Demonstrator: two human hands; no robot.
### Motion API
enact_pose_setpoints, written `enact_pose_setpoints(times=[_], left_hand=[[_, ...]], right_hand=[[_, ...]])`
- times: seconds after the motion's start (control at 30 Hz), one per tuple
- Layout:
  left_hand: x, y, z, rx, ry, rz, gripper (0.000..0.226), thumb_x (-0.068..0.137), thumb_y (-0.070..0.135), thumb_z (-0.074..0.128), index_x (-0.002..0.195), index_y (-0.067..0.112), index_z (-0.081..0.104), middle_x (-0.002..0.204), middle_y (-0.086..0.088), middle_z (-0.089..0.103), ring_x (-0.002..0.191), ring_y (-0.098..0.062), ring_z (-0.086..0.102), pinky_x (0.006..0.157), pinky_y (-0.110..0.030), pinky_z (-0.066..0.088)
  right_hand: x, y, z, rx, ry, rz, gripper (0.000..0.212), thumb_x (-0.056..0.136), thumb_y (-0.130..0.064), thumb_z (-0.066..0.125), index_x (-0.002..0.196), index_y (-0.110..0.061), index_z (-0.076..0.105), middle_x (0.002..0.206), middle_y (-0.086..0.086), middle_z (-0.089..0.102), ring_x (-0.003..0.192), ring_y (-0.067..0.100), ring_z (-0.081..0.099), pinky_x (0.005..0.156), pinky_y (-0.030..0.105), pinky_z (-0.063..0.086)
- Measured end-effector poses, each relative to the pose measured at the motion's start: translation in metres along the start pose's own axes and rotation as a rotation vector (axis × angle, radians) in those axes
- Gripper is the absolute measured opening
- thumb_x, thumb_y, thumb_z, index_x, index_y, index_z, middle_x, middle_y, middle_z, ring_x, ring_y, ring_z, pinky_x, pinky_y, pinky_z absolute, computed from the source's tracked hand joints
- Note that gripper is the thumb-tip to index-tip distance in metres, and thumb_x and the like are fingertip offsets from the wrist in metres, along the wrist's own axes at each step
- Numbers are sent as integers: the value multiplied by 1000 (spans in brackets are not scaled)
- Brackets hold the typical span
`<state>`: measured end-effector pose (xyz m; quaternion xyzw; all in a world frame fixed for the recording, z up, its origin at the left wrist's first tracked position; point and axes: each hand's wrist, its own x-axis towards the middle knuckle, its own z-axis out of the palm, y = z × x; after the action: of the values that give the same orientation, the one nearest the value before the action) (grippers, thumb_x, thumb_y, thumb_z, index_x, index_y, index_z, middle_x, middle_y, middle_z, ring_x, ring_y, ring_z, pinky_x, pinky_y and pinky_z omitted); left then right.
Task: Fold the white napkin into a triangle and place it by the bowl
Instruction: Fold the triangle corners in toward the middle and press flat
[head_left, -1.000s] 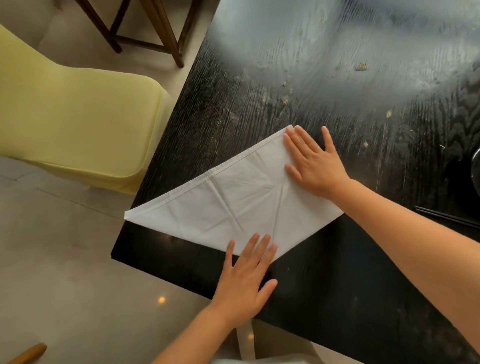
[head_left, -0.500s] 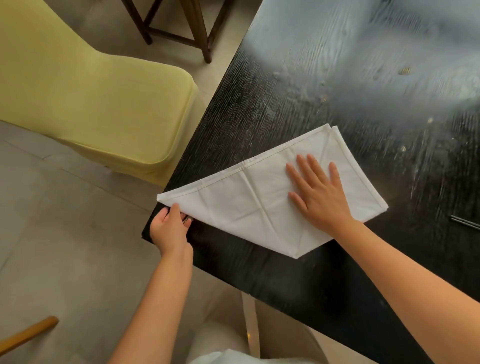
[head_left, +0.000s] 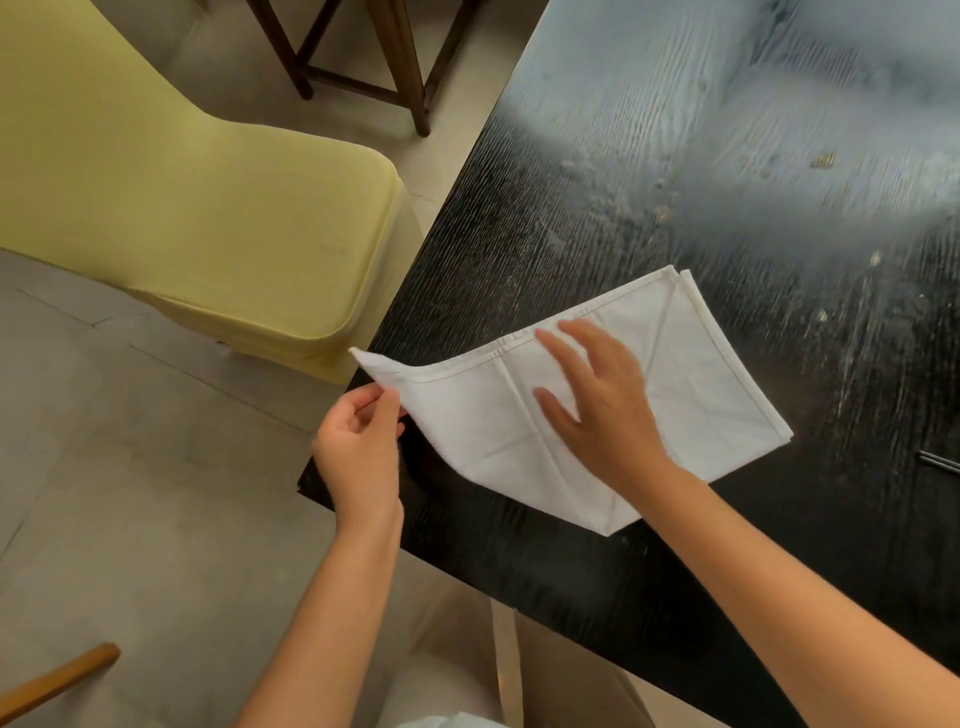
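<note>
Left hand (head_left: 358, 452) pinches the napkin's (head_left: 691, 374) loose corner at nine o'clock, lifted just off the table (head_left: 571, 171) edge. Right hand (head_left: 597, 405) lies spread, fingers loose, over the cloth's middle, pinning it. Napkin already a triangle, long hem toward eleven. Step in hand, I judge: a second fold, corner to carry over toward three o'clock. No bowl in sight. Dark sticks (head_left: 940, 462) at three; yellow chair (head_left: 197, 208) at ten.

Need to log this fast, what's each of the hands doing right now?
Left hand: closed, pinching the left corner of the white napkin, lifted off the table.
Right hand: open, fingers spread over the napkin's middle.
</note>
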<state>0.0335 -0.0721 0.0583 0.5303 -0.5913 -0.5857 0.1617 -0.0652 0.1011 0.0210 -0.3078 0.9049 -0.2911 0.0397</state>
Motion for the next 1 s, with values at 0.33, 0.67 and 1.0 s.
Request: enact_pose_setpoints(times=[0.33, 0.67, 1.0], left_hand=[[-45, 34, 48, -69, -402, 122, 27, 93, 33, 46, 95, 24, 71, 95, 2, 73, 99, -14, 66, 88, -31, 51], [-35, 20, 62, 208, -577, 509, 42, 89, 44, 36, 116, 23, 61, 107, 10, 66, 104, -3, 60, 91, -19, 46], [-1, -26, 99, 916, -609, 1146, 49, 97, 27, 29, 143, 10, 34, 151, -10, 32, 141, -20, 21, 114, -49, 11]], right_hand=[[15, -49, -16, 631, 159, 96, 33, 83, -5, 64, 113, -18, 64, 97, -5, 68, 88, 9, 62, 79, 22, 51], [36, 33, -40, 661, 202, 762, 21, 85, -10, 57, 68, -13, 69, 64, 4, 64, 58, 11, 56, 58, 25, 44], [62, 84, -43, 39, 2, 847, 23, 79, -21, 56, 101, -20, 61, 97, 1, 69, 91, 27, 61, 69, 30, 38]])
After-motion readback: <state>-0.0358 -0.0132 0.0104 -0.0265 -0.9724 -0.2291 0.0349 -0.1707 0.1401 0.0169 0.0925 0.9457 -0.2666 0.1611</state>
